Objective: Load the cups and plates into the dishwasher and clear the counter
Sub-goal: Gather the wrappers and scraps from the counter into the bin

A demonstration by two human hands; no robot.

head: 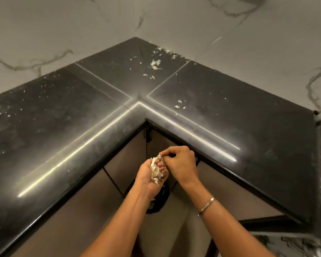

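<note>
A black L-shaped stone counter (82, 112) wraps round an inner corner in front of me. My left hand (148, 178) is cupped in front of the counter's edge and holds a heap of pale garlic-like peels (156, 172). My right hand (180, 164) sits just above it, its fingertips pinching peels at the top of the heap. More peel scraps (155, 64) lie scattered near the back corner, and a few scraps (179, 105) lie on the right slab close to the front edge. No cups or plates are in view.
White marble-veined walls (248, 43) rise behind both counter wings. Brown cabinet fronts (128, 160) run below the edge. A dark round object (161, 199) lies low under my hands. A thin bangle (206, 205) rings my right wrist. Fine white specks dot the left slab.
</note>
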